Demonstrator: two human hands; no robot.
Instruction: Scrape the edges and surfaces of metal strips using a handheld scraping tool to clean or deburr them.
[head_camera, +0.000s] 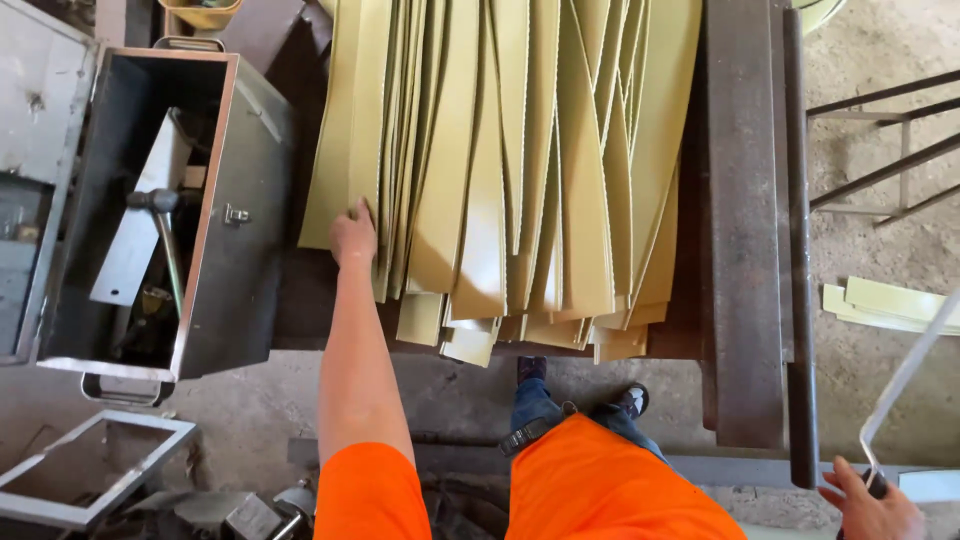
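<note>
A worker in orange stands at a steel tabletop (742, 300); nearest the camera, at the bottom right, the right hand (872, 505) is wrapped around the grip of a bent grey metal handle (905, 385) that rises toward the right edge; the left hand (353, 235), arm stretched forward, rests palm down with fingers spread on the near left edge of a heap of strips (510, 170), gripping nothing that can be seen. The strips, long, flat and pale yellow-green, lie fanned and overlapping across the tabletop, their near ends ragged and hanging past its front edge; judging by this, the heap is yet to be squared up or drawn from, and no strip has been lifted clear. A few more strips (890, 305) lie apart on the sandy floor to the right. To the left stands an open metal toolbox (230, 290) with a hammer (160, 225) inside; below it, an empty metal frame (95, 465); further right, thin bars of a rack (880, 150) cross the ground.
</note>
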